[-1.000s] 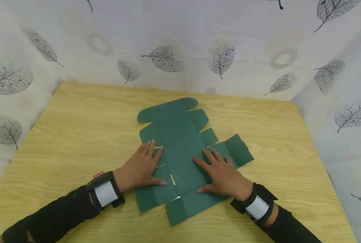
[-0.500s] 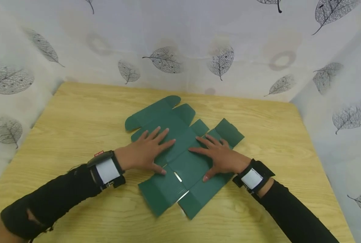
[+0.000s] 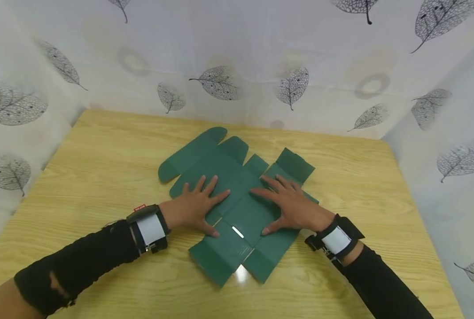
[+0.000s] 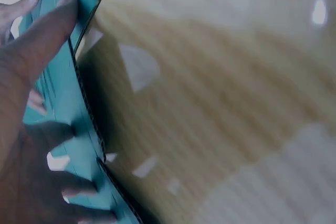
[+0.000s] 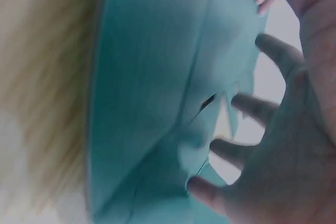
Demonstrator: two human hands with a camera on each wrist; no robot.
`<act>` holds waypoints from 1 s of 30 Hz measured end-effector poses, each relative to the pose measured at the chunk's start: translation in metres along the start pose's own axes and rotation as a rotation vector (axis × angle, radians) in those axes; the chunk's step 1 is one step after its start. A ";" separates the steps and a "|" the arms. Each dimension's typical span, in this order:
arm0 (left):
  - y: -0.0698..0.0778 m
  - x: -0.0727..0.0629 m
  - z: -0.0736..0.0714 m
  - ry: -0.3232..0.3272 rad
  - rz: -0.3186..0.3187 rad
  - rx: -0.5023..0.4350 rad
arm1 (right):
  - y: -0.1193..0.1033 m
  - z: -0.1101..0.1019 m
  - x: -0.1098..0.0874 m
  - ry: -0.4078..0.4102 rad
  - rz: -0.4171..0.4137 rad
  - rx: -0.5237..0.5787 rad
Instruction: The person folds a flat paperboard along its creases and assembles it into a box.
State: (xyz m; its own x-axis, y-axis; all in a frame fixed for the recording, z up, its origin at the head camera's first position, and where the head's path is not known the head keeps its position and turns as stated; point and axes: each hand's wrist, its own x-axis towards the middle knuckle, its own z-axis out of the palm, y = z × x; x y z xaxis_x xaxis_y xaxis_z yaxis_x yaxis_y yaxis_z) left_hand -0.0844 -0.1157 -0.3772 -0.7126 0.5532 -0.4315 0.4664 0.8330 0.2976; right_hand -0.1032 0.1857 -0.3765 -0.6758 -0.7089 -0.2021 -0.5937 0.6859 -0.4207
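Note:
An unfolded green cardboard box (image 3: 237,208) lies flat on the table, turned at a slant, its rounded flaps pointing to the far left. My left hand (image 3: 195,208) rests on its left side with fingers spread, the thumb lower down near a narrow slot. On the right side, my right hand (image 3: 294,204) rests with fingers apart, index fingertip near the middle crease. Up close in the left wrist view, the fingers (image 4: 50,30) lie over the cardboard's edge. Spread fingertips (image 5: 244,100) touch or hover close over the panel in the right wrist view.
A wooden table (image 3: 113,155) with a light grain extends around the cardboard. Behind it and at both sides hangs a pale curtain (image 3: 253,53) with dark leaf prints. Black sleeves and wrist straps cover both forearms.
The green cardboard has turned counterclockwise, its far end swinging left and its right flap moving away from me. My left hand has shifted onto it and my right hand has moved slightly farther forward.

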 end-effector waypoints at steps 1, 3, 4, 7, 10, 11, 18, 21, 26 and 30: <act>0.002 -0.001 0.001 0.011 -0.013 -0.011 | -0.004 0.000 -0.002 0.032 0.013 0.008; 0.005 -0.001 0.005 0.033 -0.037 -0.042 | -0.013 0.000 -0.003 0.093 0.040 0.008; 0.007 -0.002 0.007 0.044 -0.050 -0.061 | -0.018 0.001 -0.003 0.112 0.061 -0.002; 0.014 -0.003 0.013 0.072 -0.095 -0.108 | -0.033 0.005 -0.003 0.117 0.147 -0.034; 0.021 -0.002 0.019 0.090 -0.141 -0.152 | -0.045 0.013 -0.004 0.032 0.241 -0.024; 0.024 -0.002 0.021 0.098 -0.155 -0.162 | -0.048 0.016 -0.004 0.003 0.269 -0.009; 0.035 -0.005 0.029 0.150 -0.186 -0.229 | -0.059 0.030 0.001 -0.074 0.359 -0.010; 0.034 -0.008 0.021 0.116 -0.169 -0.298 | -0.058 0.029 0.002 -0.084 0.356 -0.035; 0.023 -0.013 -0.009 0.043 -0.078 -0.313 | -0.049 0.023 0.002 -0.133 0.304 -0.053; 0.008 -0.012 -0.027 0.001 0.063 -0.187 | -0.035 0.019 -0.001 -0.172 0.214 -0.068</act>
State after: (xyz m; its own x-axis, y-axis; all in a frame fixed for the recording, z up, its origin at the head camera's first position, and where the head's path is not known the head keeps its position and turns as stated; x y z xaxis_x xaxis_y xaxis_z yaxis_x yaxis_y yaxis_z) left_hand -0.0863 -0.1165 -0.3464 -0.6856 0.6043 -0.4058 0.4049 0.7799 0.4773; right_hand -0.0740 0.1592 -0.3786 -0.7081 -0.5605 -0.4295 -0.4776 0.8282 -0.2933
